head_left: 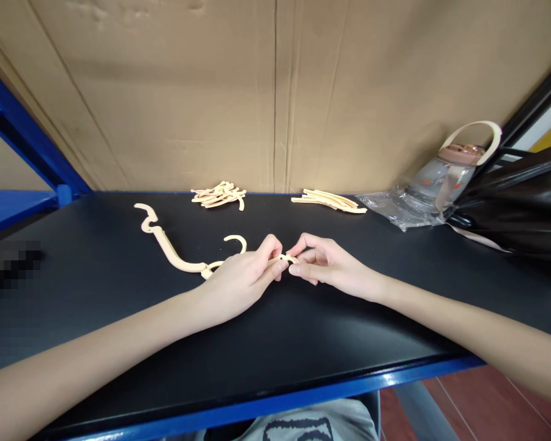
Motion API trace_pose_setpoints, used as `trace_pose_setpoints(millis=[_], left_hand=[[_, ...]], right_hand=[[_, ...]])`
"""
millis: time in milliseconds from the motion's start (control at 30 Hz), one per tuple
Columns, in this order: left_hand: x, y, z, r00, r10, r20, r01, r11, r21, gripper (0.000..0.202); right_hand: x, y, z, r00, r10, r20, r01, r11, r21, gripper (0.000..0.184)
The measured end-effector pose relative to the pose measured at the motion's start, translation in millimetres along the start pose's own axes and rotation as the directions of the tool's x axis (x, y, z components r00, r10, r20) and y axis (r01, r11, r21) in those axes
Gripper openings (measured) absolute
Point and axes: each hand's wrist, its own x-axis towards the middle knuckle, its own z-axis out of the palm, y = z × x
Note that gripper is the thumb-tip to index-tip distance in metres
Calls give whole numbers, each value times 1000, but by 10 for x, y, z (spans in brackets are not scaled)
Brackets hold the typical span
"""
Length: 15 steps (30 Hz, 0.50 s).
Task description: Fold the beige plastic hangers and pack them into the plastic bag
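A jointed beige plastic strip, which looks like a folding clothes hanger (177,257), lies across the black tabletop. Its curved hook (241,242) shows just behind my left hand (243,275). That hand pinches the strip's right part between thumb and fingers. From the right, the fingertips of my right hand (324,260) close on a small curved beige end piece (292,260) beside a joint. The two hands almost meet there, just above the table. My left hand and wrist hide the middle of the strip.
A pile of short beige pieces (220,195) lies near the cardboard wall (165,92). Longer beige strips (330,200) are stacked to its right. Clear plastic wrap (395,208), a water bottle (445,174) and a black bag (518,202) occupy the right side. A blue edge (303,401) borders the table.
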Motion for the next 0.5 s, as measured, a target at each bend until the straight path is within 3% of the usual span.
trace_pose_setpoints(millis=[167,500], left_hand=[[12,-35,-13,998,56,42,-57,998,24,18],[19,-102,41,991,136,15,-135,990,-47,13]], right_hand=[[-15,11,7,1000,12,20,-12,1000,-10,32],[-40,60,3,998,-30,63,35,996,-84,30]])
